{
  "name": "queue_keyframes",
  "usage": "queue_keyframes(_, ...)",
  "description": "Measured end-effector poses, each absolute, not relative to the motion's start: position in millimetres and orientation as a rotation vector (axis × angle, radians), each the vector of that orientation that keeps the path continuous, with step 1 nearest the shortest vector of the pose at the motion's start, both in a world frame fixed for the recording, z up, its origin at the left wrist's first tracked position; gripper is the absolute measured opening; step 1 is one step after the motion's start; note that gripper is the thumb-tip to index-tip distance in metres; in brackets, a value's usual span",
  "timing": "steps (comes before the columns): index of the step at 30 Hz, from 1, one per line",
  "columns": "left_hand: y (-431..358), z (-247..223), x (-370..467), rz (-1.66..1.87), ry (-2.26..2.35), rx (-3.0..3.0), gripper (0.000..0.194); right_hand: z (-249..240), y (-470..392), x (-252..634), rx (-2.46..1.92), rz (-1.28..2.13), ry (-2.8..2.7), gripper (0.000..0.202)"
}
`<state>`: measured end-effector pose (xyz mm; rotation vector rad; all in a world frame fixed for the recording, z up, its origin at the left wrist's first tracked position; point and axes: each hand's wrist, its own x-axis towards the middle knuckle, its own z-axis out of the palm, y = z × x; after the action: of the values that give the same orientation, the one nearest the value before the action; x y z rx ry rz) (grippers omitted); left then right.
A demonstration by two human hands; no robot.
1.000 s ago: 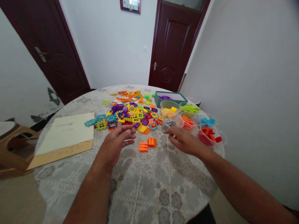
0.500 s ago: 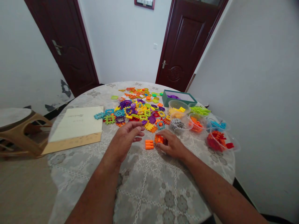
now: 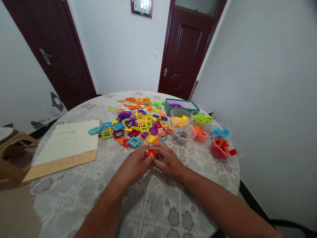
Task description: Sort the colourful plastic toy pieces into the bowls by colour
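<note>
Between the fingertips of both hands, close to the tablecloth, are small orange plastic building blocks (image 3: 151,153); the fingers cover most of them. My left hand (image 3: 135,163) grips the orange blocks from the left, thumb toward me. From the other side my right hand (image 3: 168,160) is closed on them too. Whether the pieces are joined cannot be made out. Just beyond the hands spreads a heap of multicoloured interlocking blocks (image 3: 142,124), with a blue piece (image 3: 135,142) at its near edge.
Clear bowls of sorted blocks stand on the right: yellow (image 3: 180,119), grey (image 3: 182,134), orange (image 3: 199,131), blue (image 3: 221,131) and red (image 3: 221,148). Behind them are green pieces (image 3: 202,117) and a green box (image 3: 183,107). Paper on a board (image 3: 71,138) lies left.
My left hand has come down and right to meet the right hand at the orange blocks. The orange block that lay alone on the cloth is now within the hands. The view has shifted.
</note>
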<state>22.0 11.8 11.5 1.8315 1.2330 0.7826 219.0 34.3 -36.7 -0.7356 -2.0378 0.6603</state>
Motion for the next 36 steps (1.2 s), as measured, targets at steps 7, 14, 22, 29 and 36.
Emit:
queue_keyframes(7, 14, 17, 20, 0.798, 1.252, 1.945, 0.034, -33, 31, 220, -0.675, 0.587, -2.066, 0.049)
queue_keyframes(14, 17, 12, 17, 0.790, 1.351, 1.884, 0.037, -34, 31, 222, -0.830, 0.663, -1.892, 0.045)
queue_keyframes(22, 15, 10, 18, 0.872, 1.310, 1.659, 0.046, -33, 39, 230, -0.894, 1.394, -1.383, 0.039)
queue_keyframes(29, 7, 14, 22, 0.823, 1.280, 1.720, 0.025, -28, 34, 230, -0.797, 1.773, -1.337, 0.051)
queue_keyframes(36, 11, 11, 20, 0.783, 1.433, 1.973, 0.027, -19, 43, 246, -0.949, 1.566, -1.232, 0.042)
